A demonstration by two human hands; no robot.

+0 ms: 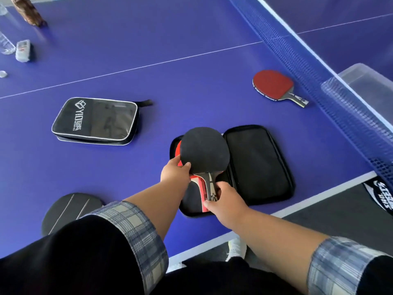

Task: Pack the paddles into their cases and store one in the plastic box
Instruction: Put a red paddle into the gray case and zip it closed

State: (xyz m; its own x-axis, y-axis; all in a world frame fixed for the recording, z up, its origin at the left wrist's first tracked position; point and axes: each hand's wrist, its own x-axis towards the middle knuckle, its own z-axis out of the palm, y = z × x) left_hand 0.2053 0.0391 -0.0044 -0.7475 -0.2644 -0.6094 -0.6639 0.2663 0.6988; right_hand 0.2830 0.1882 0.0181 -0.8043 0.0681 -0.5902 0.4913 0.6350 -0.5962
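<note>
The blue table (pixel 170 86), marked with white lines, is crossed by a blue net (pixel 308 69). At its far left sit a brown figure (pixel 27 11), a clear bottle (pixel 5 44) and a white packet (pixel 23 51).

Stretched forward, the left hand (pixel 175 171) pinches the paddle (pixel 204 150) blade's edge; the right hand (pixel 226 202) seemingly curls round its handle

My blue table-tennis table (pixel 191 81) carried a closed black zip case w/ white logo (pixel 95 121) at left, an open black zip case (pixel 259 165) by the near edge, a red-faced wooden paddle (pixel 274 85) nr the blue mesh net (pixel 319 81), and a round black cover (pixel 66 209) near-left.
</note>
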